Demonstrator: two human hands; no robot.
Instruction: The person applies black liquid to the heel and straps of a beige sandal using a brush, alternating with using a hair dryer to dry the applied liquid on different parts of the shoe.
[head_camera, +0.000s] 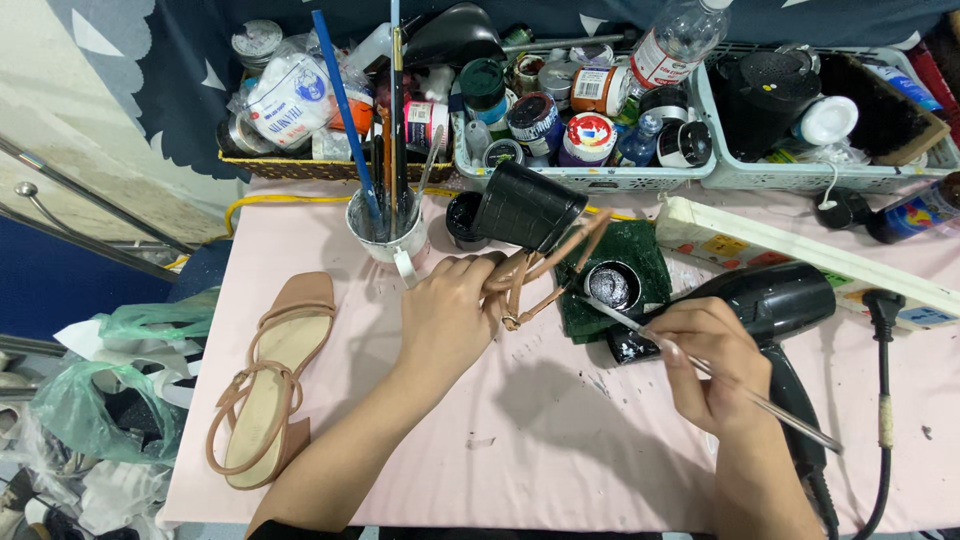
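Head view: left hand (450, 315) closed around tan sandal (535, 262), black heel (525, 207) raised over desk (560, 440), right hand (710, 365) pinching thin brush (640, 330), tip at open paint jar (612, 285), second sandal (270, 385) near left edge, hairdryer (775, 300) beside right hand, bare desk toward front.

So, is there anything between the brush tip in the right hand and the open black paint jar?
Nothing visible. The thin brush in the right hand already reaches the open black paint jar on the green cloth. The sandal in the left hand stays beside it.
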